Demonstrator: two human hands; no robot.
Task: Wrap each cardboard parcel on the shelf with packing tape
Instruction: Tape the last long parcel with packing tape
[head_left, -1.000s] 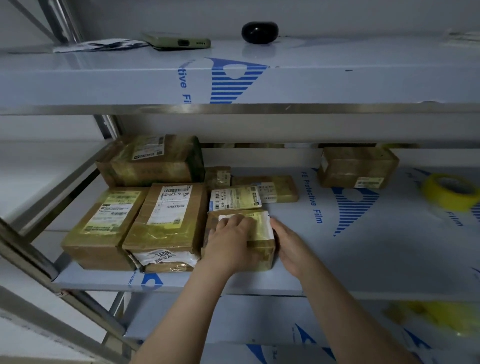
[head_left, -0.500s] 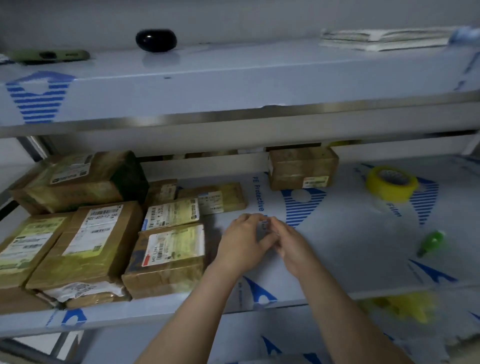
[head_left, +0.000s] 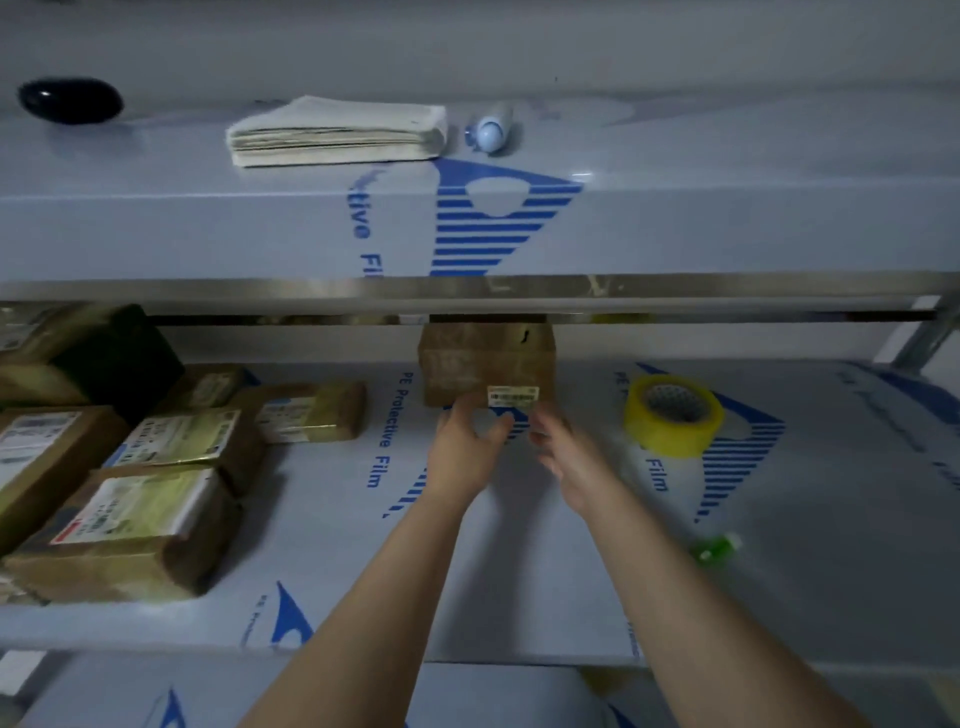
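A plain cardboard parcel (head_left: 485, 364) with a small barcode label stands at the back of the middle shelf (head_left: 519, 571). My left hand (head_left: 467, 441) and my right hand (head_left: 563, 449) reach just in front of its lower edge, fingers loosely curved, holding nothing; whether they touch it is unclear. A yellow roll of packing tape (head_left: 672, 415) lies on the shelf to the right of my right hand. Several tape-wrapped parcels (head_left: 135, 525) with labels are grouped on the shelf's left side.
A small green object (head_left: 714, 548) lies near the shelf's front right. On the upper shelf (head_left: 675, 218) sit a folded stack of paper (head_left: 337, 132), a pale blue bottle (head_left: 491, 132) and a black rounded object (head_left: 70, 101). A metal upright (head_left: 924, 338) stands at the right.
Both hands let go of the small wrapped parcel at the left and moved right and back, up to the plain parcel. The view has swung to the right.
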